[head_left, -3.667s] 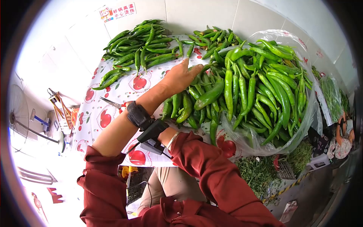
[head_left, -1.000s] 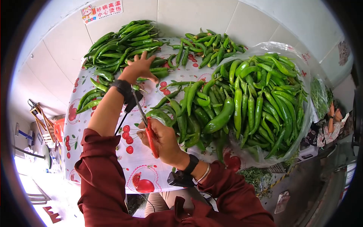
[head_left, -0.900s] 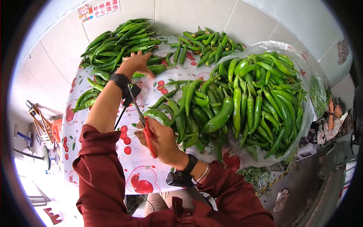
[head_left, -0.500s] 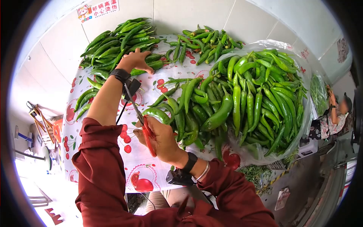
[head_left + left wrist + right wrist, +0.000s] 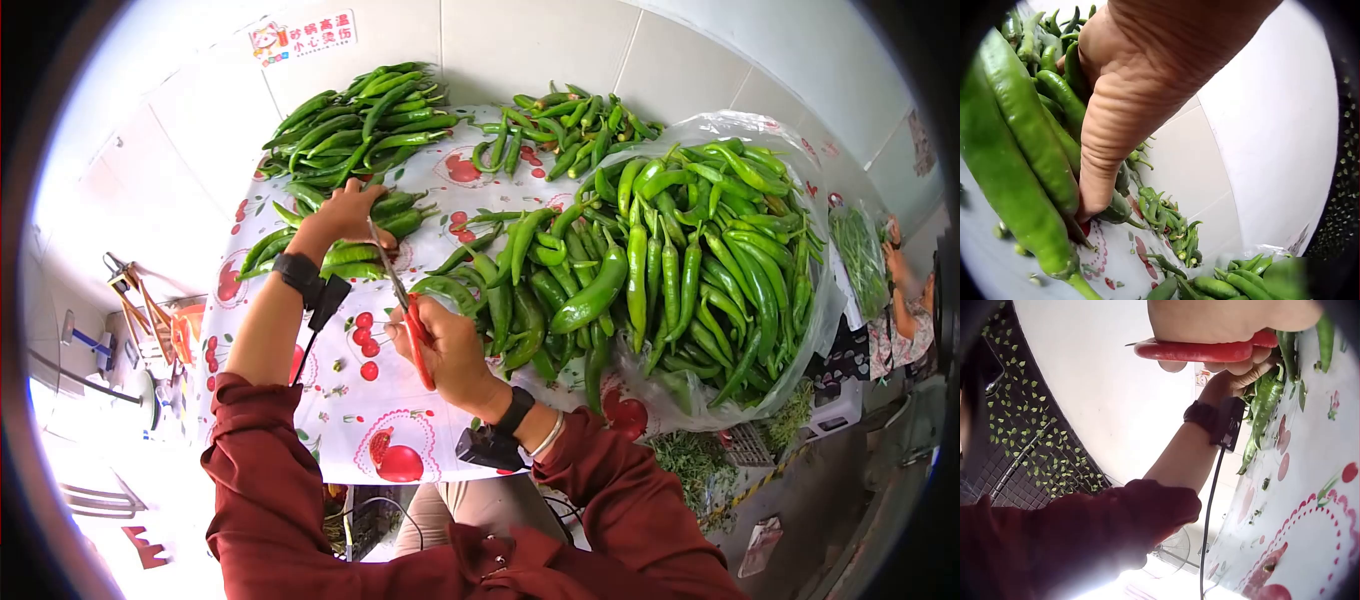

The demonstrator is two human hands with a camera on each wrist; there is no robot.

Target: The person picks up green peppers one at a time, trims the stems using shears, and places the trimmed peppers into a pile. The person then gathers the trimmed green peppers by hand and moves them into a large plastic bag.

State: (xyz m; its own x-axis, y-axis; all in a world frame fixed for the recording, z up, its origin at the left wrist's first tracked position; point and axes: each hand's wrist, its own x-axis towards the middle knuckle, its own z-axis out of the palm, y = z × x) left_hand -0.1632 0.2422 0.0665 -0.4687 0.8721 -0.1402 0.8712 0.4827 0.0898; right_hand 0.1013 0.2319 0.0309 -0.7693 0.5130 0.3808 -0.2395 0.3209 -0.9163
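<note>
In the head view my left hand [image 5: 345, 215] is at the near side of the left pile of green chili peppers [image 5: 385, 120]. Its thumb and fingers are round several chili peppers [image 5: 400, 212] on the tablecloth. The left wrist view shows the thumb [image 5: 1100, 169] reaching down beside them, the other fingers mostly hidden behind. My right hand [image 5: 450, 355] holds red-handled scissors [image 5: 418, 345], blades pointing up and left toward the left hand. In the right wrist view the red handle [image 5: 1210, 351] lies across the curled fingers.
A clear plastic bag [image 5: 800, 370] overflowing with chili peppers stands on the right, with more spilled beside it. A smaller pepper heap [image 5: 585, 125] lies at the back by the tiled wall. The fruit-print tablecloth [image 5: 340, 440] ends near my lap. Another person [image 5: 900, 330] is at far right.
My left hand has drawn the peppers left and nearer to me, away from the pile's front. The right hand keeps the scissors, which came into view after the oldest frame. The head view has shifted.
</note>
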